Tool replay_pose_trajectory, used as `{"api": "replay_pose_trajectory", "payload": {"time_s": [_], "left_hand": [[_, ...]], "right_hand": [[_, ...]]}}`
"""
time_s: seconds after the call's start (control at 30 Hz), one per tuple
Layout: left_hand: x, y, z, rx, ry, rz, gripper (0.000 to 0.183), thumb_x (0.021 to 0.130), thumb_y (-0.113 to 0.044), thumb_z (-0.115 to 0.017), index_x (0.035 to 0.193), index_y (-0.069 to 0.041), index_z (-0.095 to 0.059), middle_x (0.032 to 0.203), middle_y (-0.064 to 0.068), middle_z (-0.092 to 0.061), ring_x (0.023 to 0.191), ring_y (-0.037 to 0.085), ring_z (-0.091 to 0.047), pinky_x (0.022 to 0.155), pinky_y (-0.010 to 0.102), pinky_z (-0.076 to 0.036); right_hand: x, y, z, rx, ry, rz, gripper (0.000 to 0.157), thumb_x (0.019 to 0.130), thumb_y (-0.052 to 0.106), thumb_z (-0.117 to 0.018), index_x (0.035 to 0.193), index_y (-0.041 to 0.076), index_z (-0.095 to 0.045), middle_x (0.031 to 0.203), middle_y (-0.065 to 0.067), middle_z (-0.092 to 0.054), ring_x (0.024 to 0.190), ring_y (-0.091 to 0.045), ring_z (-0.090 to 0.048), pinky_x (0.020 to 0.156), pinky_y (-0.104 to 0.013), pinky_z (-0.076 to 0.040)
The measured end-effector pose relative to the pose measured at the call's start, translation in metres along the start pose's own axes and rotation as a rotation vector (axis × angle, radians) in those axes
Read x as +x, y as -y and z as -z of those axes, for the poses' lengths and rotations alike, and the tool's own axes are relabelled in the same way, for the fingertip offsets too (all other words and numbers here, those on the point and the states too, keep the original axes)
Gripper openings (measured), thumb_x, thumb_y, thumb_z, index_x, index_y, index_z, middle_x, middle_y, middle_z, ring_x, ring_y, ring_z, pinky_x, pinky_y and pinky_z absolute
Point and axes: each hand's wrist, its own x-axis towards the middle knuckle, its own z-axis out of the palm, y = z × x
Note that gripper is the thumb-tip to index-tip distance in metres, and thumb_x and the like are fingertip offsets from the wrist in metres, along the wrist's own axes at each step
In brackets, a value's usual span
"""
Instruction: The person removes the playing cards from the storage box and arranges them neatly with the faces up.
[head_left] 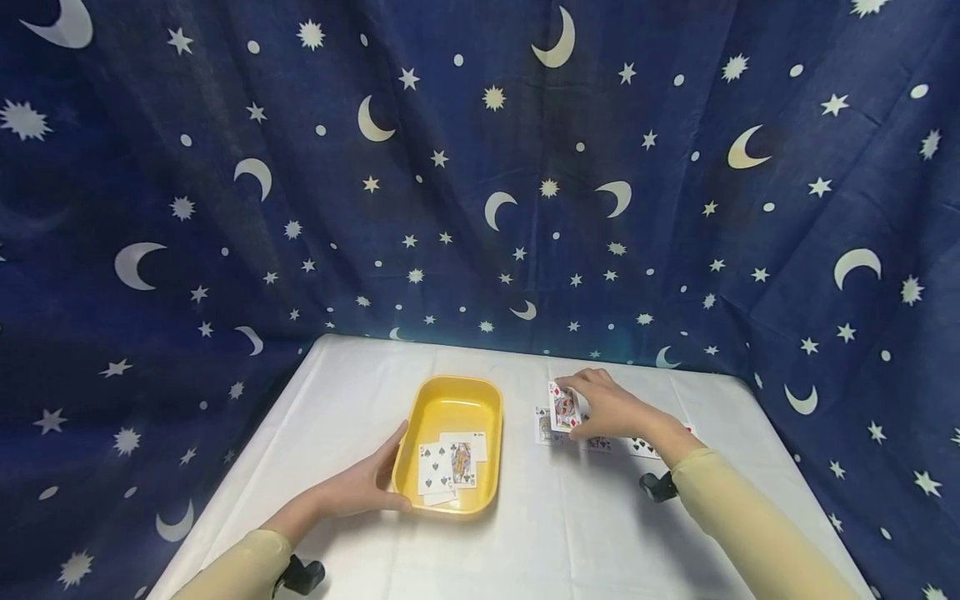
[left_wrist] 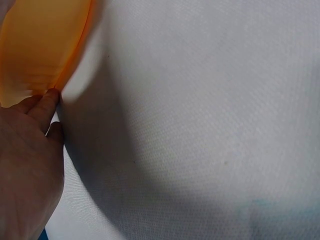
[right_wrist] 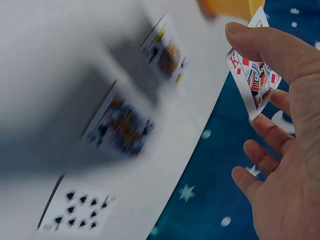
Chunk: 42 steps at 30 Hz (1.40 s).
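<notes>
My right hand (head_left: 611, 406) pinches a king of diamonds (right_wrist: 255, 82) between thumb and fingers. The card is held tilted over the row of cards at the right of the table. Against the left side of a yellow tray (head_left: 497, 450) rests my left hand (head_left: 360, 483), thumb and fingers spread along the wall. In the left wrist view its fingers (left_wrist: 45, 107) lie straight on the tray's outside. Inside the tray overlap several cards, among them a spade card (head_left: 431, 471) and a face card (head_left: 462, 464).
A face card (head_left: 543, 425) lies below the held card, with a second face card (head_left: 597, 445) and a spade number card (head_left: 645, 448) to its right. My right forearm partly hides the row. A dark blue curtain (head_left: 480, 233) with moons and stars hangs behind the white-covered table (head_left: 525, 550).
</notes>
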Motion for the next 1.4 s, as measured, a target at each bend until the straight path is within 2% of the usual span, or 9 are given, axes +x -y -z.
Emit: {"api": "replay_pose_trajectory", "payload": {"time_s": [0.23,0.37,0.57,0.87,1.07,1.27,1.4], "left_hand": [[0.001,0.002,0.0,0.002,-0.009,0.003,0.128,0.08,-0.039,-0.089,0.165,-0.032,0.007,0.172,0.007,-0.007,0.155,0.03,-0.015,0.123,0.053,-0.02],[0.0,0.002,0.0,0.006,-0.011,0.003,0.129,0.079,-0.039,-0.089,0.165,-0.031,0.006,0.172,0.007,-0.006,0.156,0.03,-0.014,0.124,0.052,-0.02],[0.0,0.001,0.001,0.009,-0.015,0.011,0.129,0.079,-0.04,-0.09,0.165,-0.03,0.006,0.172,0.007,-0.005,0.156,0.03,-0.013,0.124,0.052,-0.019],[0.0,0.002,0.001,0.001,-0.019,0.017,0.129,0.078,-0.041,-0.09,0.165,-0.031,0.006,0.172,0.006,-0.005,0.156,0.03,-0.013,0.123,0.052,-0.02],[0.001,0.002,0.0,0.006,-0.022,0.022,0.129,0.079,-0.041,-0.089,0.165,-0.031,0.006,0.172,0.007,-0.006,0.156,0.03,-0.014,0.123,0.052,-0.021],[0.002,0.003,0.0,0.0,-0.015,0.025,0.128,0.079,-0.04,-0.089,0.165,-0.032,0.005,0.172,0.006,-0.005,0.156,0.031,-0.014,0.123,0.053,-0.021],[0.003,0.004,-0.001,-0.011,-0.005,0.02,0.129,0.079,-0.041,-0.089,0.165,-0.032,0.006,0.172,0.006,-0.004,0.156,0.031,-0.013,0.123,0.053,-0.02]], "right_hand": [[-0.018,-0.028,0.006,-0.094,-0.01,-0.047,0.096,0.073,0.038,-0.091,0.154,0.015,-0.046,0.145,-0.014,-0.05,0.132,-0.034,-0.042,0.11,-0.059,-0.041],[-0.029,-0.044,0.009,-0.117,-0.029,-0.047,0.095,0.074,0.035,-0.091,0.154,0.009,-0.046,0.14,-0.017,-0.052,0.127,-0.036,-0.044,0.106,-0.06,-0.043],[-0.045,-0.07,0.015,-0.143,-0.054,-0.094,0.088,0.072,0.035,-0.091,0.148,0.008,-0.054,0.137,-0.019,-0.053,0.125,-0.038,-0.045,0.105,-0.062,-0.043],[-0.069,-0.101,0.028,-0.18,-0.062,-0.154,0.087,0.069,0.033,-0.092,0.14,-0.001,-0.056,0.134,-0.027,-0.055,0.124,-0.046,-0.045,0.103,-0.067,-0.041],[-0.086,-0.12,0.027,-0.191,-0.062,-0.195,0.087,0.065,0.03,-0.093,0.135,-0.007,-0.055,0.125,-0.026,-0.059,0.114,-0.047,-0.048,0.096,-0.066,-0.045],[-0.104,-0.136,0.024,-0.217,-0.032,-0.262,0.093,0.064,0.032,-0.091,0.138,-0.011,-0.053,0.125,-0.029,-0.055,0.113,-0.049,-0.046,0.096,-0.068,-0.045],[-0.114,-0.149,0.021,-0.222,-0.027,-0.277,0.09,0.063,0.031,-0.09,0.136,-0.01,-0.056,0.122,-0.028,-0.056,0.109,-0.046,-0.046,0.092,-0.065,-0.047]]}}
